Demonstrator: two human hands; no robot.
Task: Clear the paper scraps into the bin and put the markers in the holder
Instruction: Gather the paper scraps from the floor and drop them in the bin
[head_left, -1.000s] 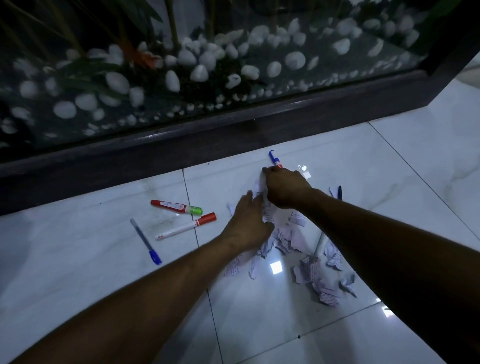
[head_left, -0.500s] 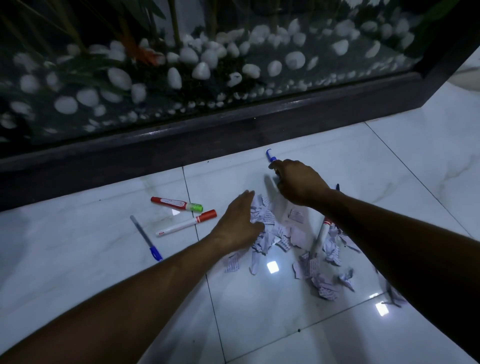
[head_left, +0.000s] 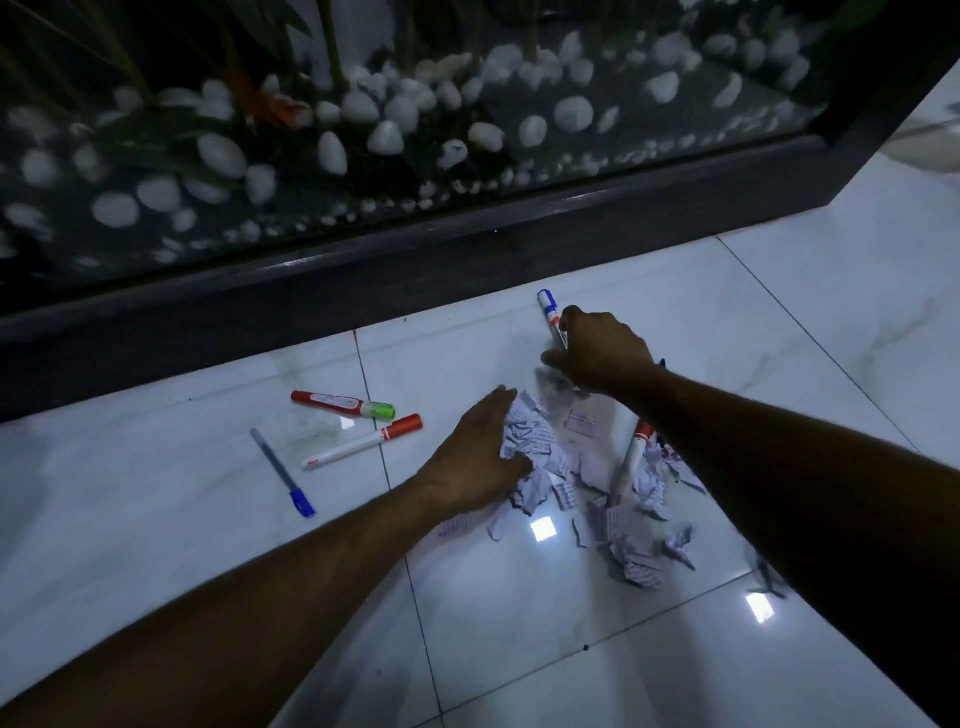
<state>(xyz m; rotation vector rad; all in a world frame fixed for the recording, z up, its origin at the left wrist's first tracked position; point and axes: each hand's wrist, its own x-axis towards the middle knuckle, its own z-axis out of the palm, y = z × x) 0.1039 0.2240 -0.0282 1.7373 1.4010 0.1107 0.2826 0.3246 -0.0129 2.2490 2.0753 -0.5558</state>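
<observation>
Scraps of torn white printed paper (head_left: 566, 467) lie heaped on the tiled floor. My left hand (head_left: 480, 452), fingers straight, presses their edge; my right hand (head_left: 602, 353), fingers curled, hovers over them beside the blue-capped white marker (head_left: 549, 312), its grip unclear. Next: scoop the heap. No bin visible.

scene dim overall, bluish cast. glossy floor tiles (head_left: 519, 623) carry small square glare patches from overhead light. pebbles (head_left: 384, 137) behind the glass softly smeared, right hand (head_left: 602, 353) slightly motion-blurred. wide-angle bending at the frame edges; corners and forearms fall to deep shadow.
</observation>
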